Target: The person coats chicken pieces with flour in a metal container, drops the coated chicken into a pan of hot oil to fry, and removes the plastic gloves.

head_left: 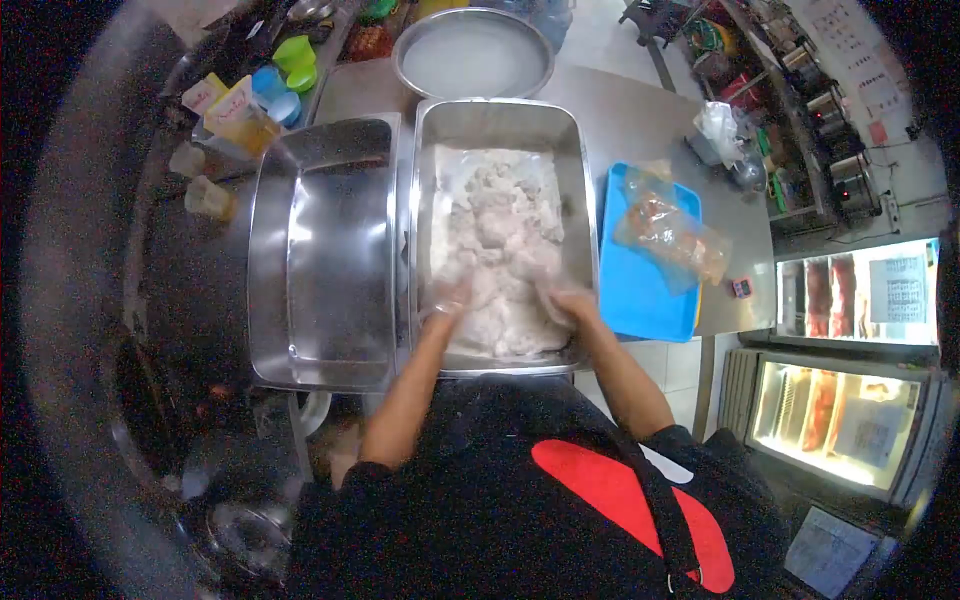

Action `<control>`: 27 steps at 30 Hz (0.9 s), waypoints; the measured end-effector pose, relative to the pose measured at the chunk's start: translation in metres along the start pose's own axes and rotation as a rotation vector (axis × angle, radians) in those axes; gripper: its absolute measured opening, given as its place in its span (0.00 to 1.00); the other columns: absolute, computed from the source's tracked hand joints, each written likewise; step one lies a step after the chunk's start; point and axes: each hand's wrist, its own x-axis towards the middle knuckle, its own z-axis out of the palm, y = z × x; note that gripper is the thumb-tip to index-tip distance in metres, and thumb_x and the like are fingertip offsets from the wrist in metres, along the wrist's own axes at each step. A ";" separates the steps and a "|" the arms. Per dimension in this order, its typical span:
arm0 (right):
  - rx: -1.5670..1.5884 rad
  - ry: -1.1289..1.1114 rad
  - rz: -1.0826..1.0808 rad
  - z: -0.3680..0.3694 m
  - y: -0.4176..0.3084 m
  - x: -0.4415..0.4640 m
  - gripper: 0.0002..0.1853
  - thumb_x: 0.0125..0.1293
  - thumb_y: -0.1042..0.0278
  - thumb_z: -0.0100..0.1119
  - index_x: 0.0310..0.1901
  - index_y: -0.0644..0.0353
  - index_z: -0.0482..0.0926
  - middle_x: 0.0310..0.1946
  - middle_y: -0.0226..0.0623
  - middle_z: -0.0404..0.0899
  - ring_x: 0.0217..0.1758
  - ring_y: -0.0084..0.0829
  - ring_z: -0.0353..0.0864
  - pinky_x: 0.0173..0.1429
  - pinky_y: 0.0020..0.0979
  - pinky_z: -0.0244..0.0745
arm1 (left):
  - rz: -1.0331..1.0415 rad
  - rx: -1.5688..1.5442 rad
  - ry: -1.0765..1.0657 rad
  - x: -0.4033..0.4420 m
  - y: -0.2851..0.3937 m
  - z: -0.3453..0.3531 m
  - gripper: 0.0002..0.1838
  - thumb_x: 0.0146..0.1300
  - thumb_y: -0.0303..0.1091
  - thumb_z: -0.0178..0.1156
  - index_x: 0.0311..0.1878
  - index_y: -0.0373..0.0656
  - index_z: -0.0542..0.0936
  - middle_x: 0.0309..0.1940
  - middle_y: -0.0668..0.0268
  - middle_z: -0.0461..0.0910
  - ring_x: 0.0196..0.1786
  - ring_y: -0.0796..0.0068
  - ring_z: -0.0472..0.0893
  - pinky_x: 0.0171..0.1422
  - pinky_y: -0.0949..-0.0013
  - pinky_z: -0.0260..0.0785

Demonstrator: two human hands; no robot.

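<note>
Both my hands are down in a deep steel pan (588, 190) that holds white flour (450, 180) and lumpy, flour-coated pieces (497, 225). The pieces look like battered meat, but their kind is hidden under the coating. My left hand (452, 290) touches the left side of the heap. On its right side is my right hand (558, 298). Clear gloves seem to cover both hands. Motion blur and flour hide the fingers, so I cannot tell whether either one grips a piece.
Left of the flour pan stands a second steel pan (340, 290). Behind is a round metal bowl (475, 55) of cloudy liquid. A blue tray (650, 300) with a clear plastic bag (670, 232) lies at right, near a small red timer (740, 288). Lit glass-door cabinets (838, 415) stand farther right.
</note>
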 end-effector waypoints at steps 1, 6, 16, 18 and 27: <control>-0.048 0.004 0.019 0.011 -0.006 -0.008 0.24 0.70 0.50 0.38 0.51 0.62 0.73 0.50 0.42 0.75 0.47 0.35 0.75 0.53 0.35 0.69 | -0.074 -0.042 0.142 -0.007 -0.001 0.015 0.46 0.59 0.70 0.35 0.66 0.37 0.58 0.61 0.44 0.64 0.62 0.52 0.68 0.65 0.57 0.60; 0.178 -0.058 0.470 0.021 -0.094 -0.019 0.29 0.71 0.48 0.32 0.60 0.65 0.65 0.56 0.45 0.70 0.52 0.38 0.73 0.60 0.36 0.65 | -0.248 -0.083 -0.281 0.036 -0.006 0.045 0.52 0.53 0.76 0.36 0.67 0.38 0.57 0.64 0.42 0.58 0.66 0.55 0.62 0.69 0.60 0.51; 0.454 0.071 0.146 -0.010 -0.081 0.020 0.23 0.70 0.64 0.35 0.65 0.60 0.59 0.64 0.40 0.63 0.67 0.29 0.59 0.71 0.28 0.50 | 0.134 -0.903 -0.126 -0.021 0.026 -0.031 0.33 0.62 0.56 0.43 0.62 0.39 0.66 0.58 0.59 0.69 0.58 0.65 0.69 0.62 0.63 0.58; -0.165 0.157 0.068 -0.048 -0.090 0.046 0.22 0.68 0.69 0.40 0.63 0.60 0.63 0.63 0.38 0.64 0.66 0.26 0.61 0.70 0.28 0.52 | 0.034 -0.796 0.066 -0.009 0.013 -0.030 0.35 0.58 0.58 0.49 0.58 0.36 0.68 0.53 0.57 0.72 0.52 0.63 0.73 0.55 0.61 0.64; 0.051 0.033 -0.191 -0.046 -0.002 0.191 0.18 0.63 0.69 0.47 0.54 0.62 0.73 0.53 0.36 0.75 0.49 0.28 0.76 0.53 0.30 0.71 | 0.263 -0.086 0.693 0.085 -0.005 0.018 0.53 0.45 0.61 0.65 0.64 0.31 0.56 0.42 0.48 0.76 0.36 0.56 0.80 0.42 0.61 0.74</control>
